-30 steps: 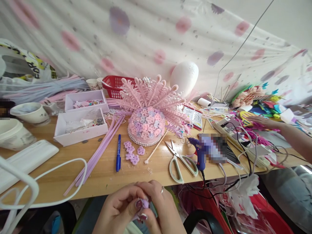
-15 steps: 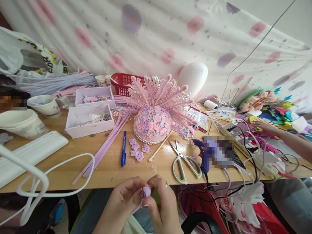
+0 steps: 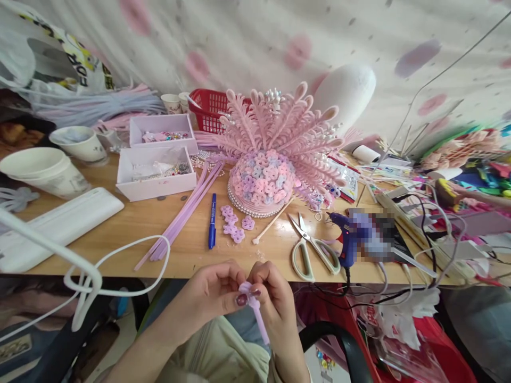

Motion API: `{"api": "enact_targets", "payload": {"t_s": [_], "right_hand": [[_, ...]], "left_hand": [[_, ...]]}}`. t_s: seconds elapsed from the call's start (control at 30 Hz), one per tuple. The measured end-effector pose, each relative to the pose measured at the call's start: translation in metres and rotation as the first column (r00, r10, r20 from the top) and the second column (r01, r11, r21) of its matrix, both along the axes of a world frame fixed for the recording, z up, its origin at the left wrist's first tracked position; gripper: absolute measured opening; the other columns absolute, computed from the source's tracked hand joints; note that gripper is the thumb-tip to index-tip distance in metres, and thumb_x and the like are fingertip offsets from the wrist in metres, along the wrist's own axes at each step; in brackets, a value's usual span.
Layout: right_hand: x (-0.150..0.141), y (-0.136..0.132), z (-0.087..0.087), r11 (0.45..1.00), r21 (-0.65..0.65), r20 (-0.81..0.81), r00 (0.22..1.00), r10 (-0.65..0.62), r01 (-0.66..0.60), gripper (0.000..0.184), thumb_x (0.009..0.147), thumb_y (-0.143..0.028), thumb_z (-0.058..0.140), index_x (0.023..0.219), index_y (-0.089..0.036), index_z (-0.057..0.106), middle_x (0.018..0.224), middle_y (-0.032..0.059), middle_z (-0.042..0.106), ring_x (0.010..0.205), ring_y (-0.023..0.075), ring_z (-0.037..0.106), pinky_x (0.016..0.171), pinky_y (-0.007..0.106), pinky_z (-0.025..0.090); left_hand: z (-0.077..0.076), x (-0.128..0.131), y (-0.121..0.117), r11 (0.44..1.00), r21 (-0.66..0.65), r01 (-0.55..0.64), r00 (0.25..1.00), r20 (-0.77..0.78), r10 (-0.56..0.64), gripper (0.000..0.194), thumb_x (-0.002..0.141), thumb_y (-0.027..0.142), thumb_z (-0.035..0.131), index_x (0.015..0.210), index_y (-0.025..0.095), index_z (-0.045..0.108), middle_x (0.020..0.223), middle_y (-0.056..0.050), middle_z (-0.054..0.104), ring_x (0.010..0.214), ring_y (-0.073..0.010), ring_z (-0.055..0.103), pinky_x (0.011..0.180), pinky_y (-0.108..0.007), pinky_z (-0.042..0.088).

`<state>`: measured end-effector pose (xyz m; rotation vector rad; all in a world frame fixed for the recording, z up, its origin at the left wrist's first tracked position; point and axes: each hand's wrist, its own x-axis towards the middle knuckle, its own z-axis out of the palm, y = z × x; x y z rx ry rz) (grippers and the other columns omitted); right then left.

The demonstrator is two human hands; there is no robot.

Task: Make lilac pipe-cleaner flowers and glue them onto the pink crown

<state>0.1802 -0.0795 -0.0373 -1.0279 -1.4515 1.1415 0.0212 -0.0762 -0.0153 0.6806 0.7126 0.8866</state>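
Between my two hands is a lilac pipe cleaner point(image 3: 259, 317), curled at its upper end, with a straight tail hanging down to the right. My left hand point(image 3: 217, 287) pinches the curled end between thumb and fingers. My right hand point(image 3: 275, 298) is closed on the same piece from the other side. Both hands are just off the table's front edge. Beyond them on the table lie several small purple flowers point(image 3: 233, 226), a blue marker point(image 3: 212, 222) and scissors point(image 3: 306, 247) with blades apart. Behind stands a flower-covered dome point(image 3: 261, 178) with pink feather-like sprays point(image 3: 275, 122).
A blue glue gun point(image 3: 346, 239) with cables lies right of the scissors. Lilac pipe cleaners point(image 3: 181, 218) lie left of the marker. White boxes point(image 3: 157, 189) of beads, paper cups point(image 3: 77, 143) and a red basket point(image 3: 207, 109) stand farther back. A white lamp point(image 3: 59, 229) occupies the left.
The view has shifted, so the table things appear higher and farther right. The pipe cleaner's tail now points down to the right instead of down-left. Both hands still pinch it.
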Motion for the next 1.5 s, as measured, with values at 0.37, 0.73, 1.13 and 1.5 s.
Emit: {"api": "enact_targets", "payload": {"t_s": [0.37,0.73,1.13,1.5], "right_hand": [[0.010,0.007,0.001,0.990,0.107,0.139,0.987,0.076,-0.092,0.027,0.103,-0.035,0.053,0.079,-0.023,0.048,0.070,-0.0050,0.049,0.061,0.0118,0.043,0.056,0.023,0.034],[-0.001,0.003,0.004,0.935,-0.246,-0.259,0.947,0.189,-0.254,0.060,0.093,-0.067,0.052,0.056,-0.020,0.047,0.047,-0.0057,0.037,0.042,0.0087,0.030,0.042,0.025,0.022],[-0.004,0.011,0.019,0.832,-0.409,-0.743,0.666,-0.065,-0.375,0.072,0.079,-0.046,0.077,0.045,-0.021,0.020,0.034,-0.0143,0.013,0.026,0.0006,0.004,0.028,0.019,0.009],[0.020,-0.001,0.022,0.921,0.301,0.044,0.961,-0.272,0.247,0.035,0.100,-0.049,0.054,0.081,-0.022,0.065,0.070,0.0034,0.060,0.066,0.0197,0.057,0.061,0.033,0.043]], "left_hand": [[-0.007,0.002,0.002,0.997,0.046,0.067,0.997,-0.027,-0.066,0.045,0.073,0.052,0.083,0.071,0.018,0.053,0.069,0.006,0.041,0.059,-0.0096,0.035,0.053,-0.023,0.028],[-0.012,0.007,0.002,0.992,0.127,0.014,1.000,0.008,-0.015,0.041,0.070,0.046,0.087,0.066,0.017,0.059,0.064,0.005,0.045,0.062,-0.0115,0.042,0.058,-0.024,0.032],[-0.001,0.019,-0.006,0.993,0.090,0.076,0.993,0.087,-0.084,0.046,0.076,0.053,0.080,0.071,0.018,0.052,0.069,0.003,0.044,0.066,-0.0127,0.037,0.061,-0.025,0.028],[-0.002,0.023,-0.005,0.985,-0.150,-0.089,0.974,0.195,0.118,0.047,0.063,0.052,0.090,0.068,0.018,0.058,0.066,0.003,0.043,0.066,-0.0133,0.035,0.063,-0.025,0.029]]}}
